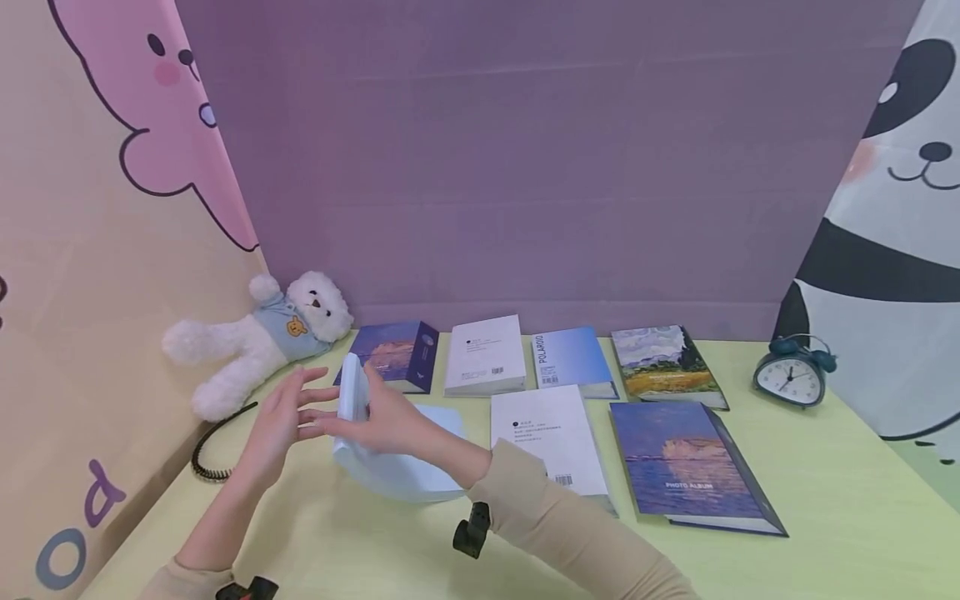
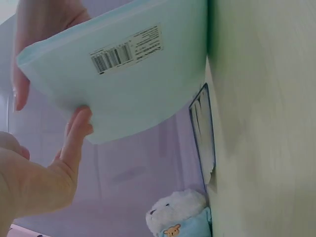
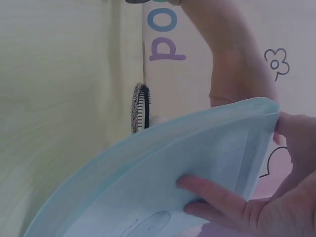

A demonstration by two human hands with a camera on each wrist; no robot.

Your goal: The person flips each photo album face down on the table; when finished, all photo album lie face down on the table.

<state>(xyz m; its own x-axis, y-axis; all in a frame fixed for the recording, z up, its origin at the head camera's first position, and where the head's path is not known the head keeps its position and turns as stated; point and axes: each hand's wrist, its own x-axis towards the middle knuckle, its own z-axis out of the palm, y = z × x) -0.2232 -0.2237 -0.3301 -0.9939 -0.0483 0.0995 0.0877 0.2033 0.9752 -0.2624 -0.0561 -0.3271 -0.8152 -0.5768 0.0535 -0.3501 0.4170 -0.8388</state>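
A light blue soft-covered book [image 1: 427, 471] stands tilted and bowed above the table, its lower part toward the tabletop. My right hand [image 1: 405, 425] grips it near the spine, fingers lying on one cover in the right wrist view. On the other side, my left hand [image 1: 273, 425] reaches in with fairly straight fingers, and its fingertips touch the cover with a barcode label [image 2: 127, 49] in the left wrist view. A purple-blue photo album [image 1: 393, 354] lies behind the hands, and a white-covered book [image 1: 547, 433] is to the right of them.
A white plush bear [image 1: 296, 325] leans at the back left, near a black toothed headband [image 1: 206, 454]. Several albums lie in rows, including a blue Polaroid one [image 1: 573, 358], a landscape one [image 1: 667, 362] and a front photo album [image 1: 693, 467]. An alarm clock [image 1: 790, 379] stands at right.
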